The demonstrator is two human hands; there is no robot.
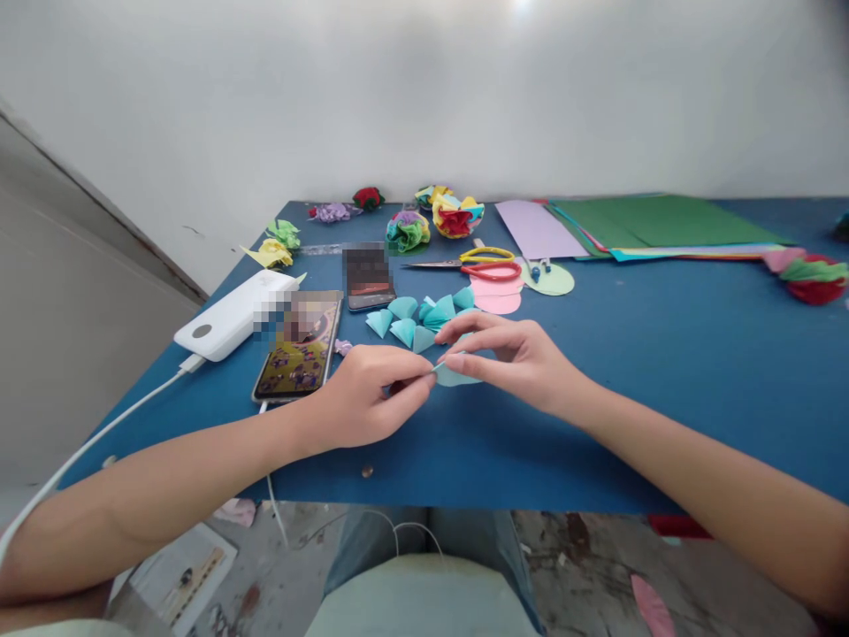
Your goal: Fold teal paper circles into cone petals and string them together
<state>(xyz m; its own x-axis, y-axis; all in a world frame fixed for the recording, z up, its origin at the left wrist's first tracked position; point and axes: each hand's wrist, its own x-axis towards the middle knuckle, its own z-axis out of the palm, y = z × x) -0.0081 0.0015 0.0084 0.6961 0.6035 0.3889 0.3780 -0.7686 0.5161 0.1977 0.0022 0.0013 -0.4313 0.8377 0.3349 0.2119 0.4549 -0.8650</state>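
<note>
My left hand and my right hand meet over the near part of the blue table. Both pinch one small light-blue paper piece, which lies partly under my right fingers. Just behind the hands sit several folded light-blue paper cones in a loose cluster. Beyond the cones lie pink paper circles and a pale green circle.
Two phones and a white power bank with a cable lie at the left. Scissors with red and yellow handles lie mid-table. Coloured paper sheets are stacked at the back right. Paper flowers line the far edge.
</note>
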